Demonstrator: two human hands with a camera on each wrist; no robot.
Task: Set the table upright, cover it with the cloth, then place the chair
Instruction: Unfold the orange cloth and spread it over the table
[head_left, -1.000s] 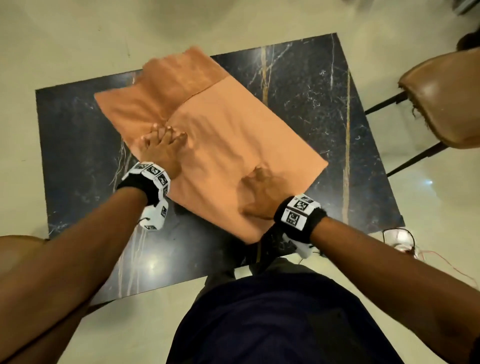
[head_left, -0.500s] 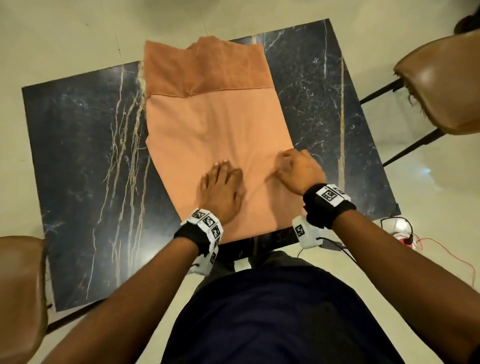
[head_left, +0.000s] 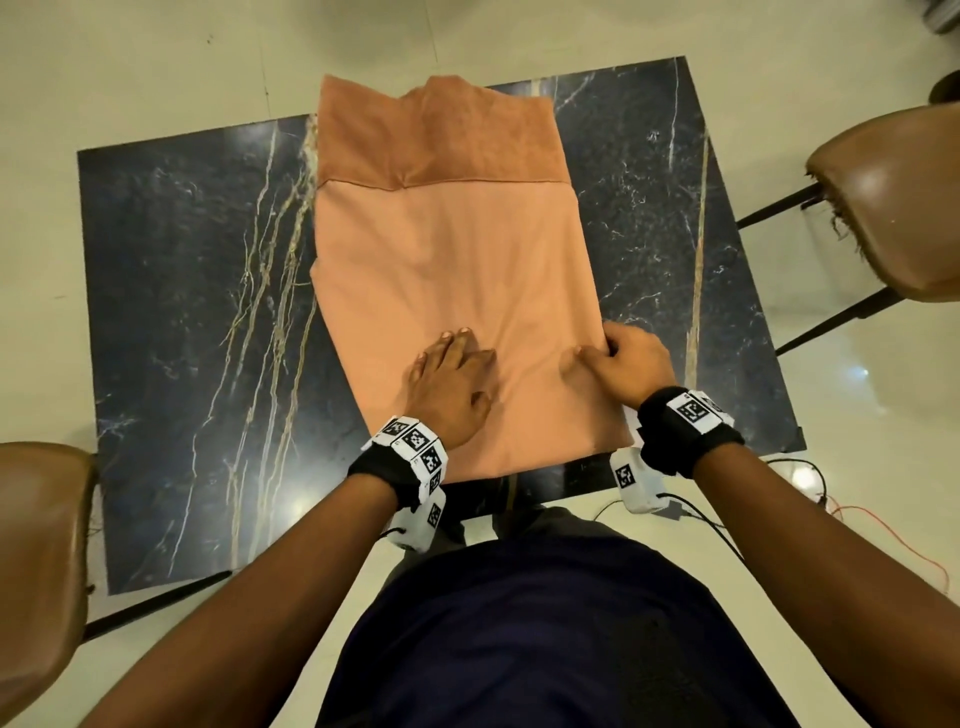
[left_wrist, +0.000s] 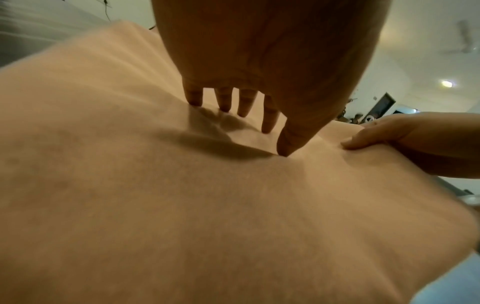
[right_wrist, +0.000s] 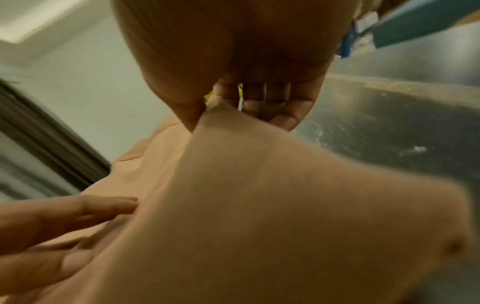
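The black marble table (head_left: 197, 312) stands upright. A folded orange cloth (head_left: 447, 260) lies down its middle, its darker far end reaching the far edge. My left hand (head_left: 452, 384) presses flat on the cloth near the front, fingers straight (left_wrist: 283, 144). My right hand (head_left: 628, 364) pinches the cloth's right edge (right_wrist: 221, 111) between thumb and curled fingers, lifting it slightly. A brown chair (head_left: 904, 197) stands to the right of the table.
Another brown chair seat (head_left: 36, 561) sits at the lower left by the table's corner. Cables and a white device (head_left: 800, 478) lie on the pale floor at the right, near the table's front corner. I stand at the table's front edge.
The cloth has turned from a diagonal lie to straight along the table. Both hands moved to its near end; the right hand now pinches the right edge.
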